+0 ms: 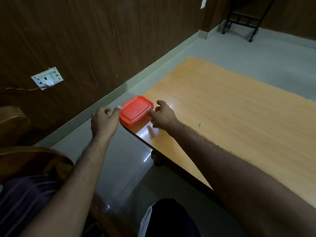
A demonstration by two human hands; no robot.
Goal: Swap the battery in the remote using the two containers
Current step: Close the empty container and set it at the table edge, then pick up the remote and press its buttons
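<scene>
A red-lidded rectangular container (136,110) sits shut on the near left corner of the orange wooden table (230,108). My left hand (104,120) hovers just off the table's corner, its thumb tip touching the lid's left edge and its fingers loosely curled. My right hand (163,115) lies at the container's right side, thumb against the lid's right rim, fingers bent beside it and not wrapped round it. What the container holds is hidden. No remote and no second container show in this view.
The table's dark edge (171,161) runs diagonally toward me, with grey tiled floor (119,168) below on the left. A wooden chair (34,154) stands at my left. The brown wall carries a socket plate (47,78). A black wheeled frame (242,19) stands far back.
</scene>
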